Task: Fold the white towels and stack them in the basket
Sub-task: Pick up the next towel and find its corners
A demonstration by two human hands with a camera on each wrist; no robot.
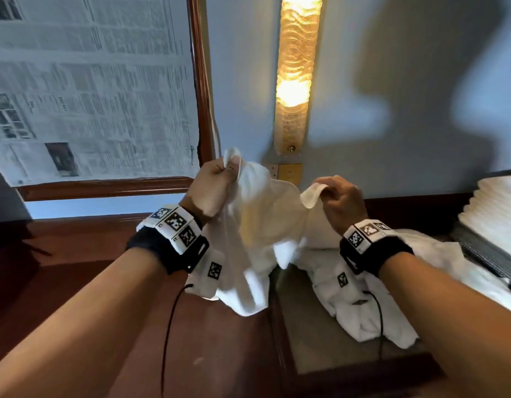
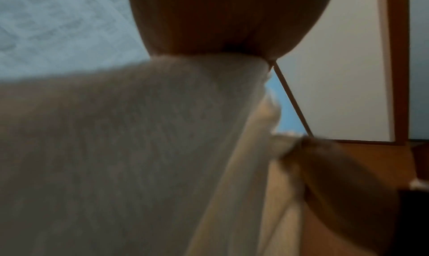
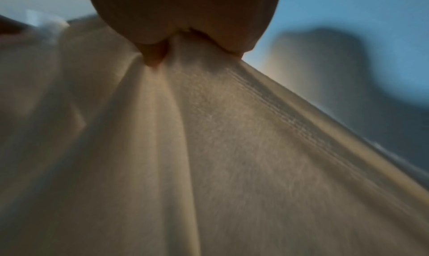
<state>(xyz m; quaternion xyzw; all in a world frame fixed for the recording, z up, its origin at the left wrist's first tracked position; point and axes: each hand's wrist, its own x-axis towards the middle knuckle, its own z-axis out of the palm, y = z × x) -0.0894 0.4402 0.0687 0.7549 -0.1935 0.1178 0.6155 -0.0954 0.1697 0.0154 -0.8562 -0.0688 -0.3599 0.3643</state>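
Folding is only starting: my left hand [image 1: 212,182] and right hand [image 1: 342,201] each pinch a corner of one unfolded towel [image 1: 260,225]; a crumpled heap [image 1: 363,305] waits beside the folded stack [image 1: 495,214].

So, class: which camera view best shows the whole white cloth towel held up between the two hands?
The head view: the white cloth towel hangs there in full between the left hand and right hand, each pinching an upper edge. The left wrist and right wrist views show only blurred close-up fabric beneath each grip.
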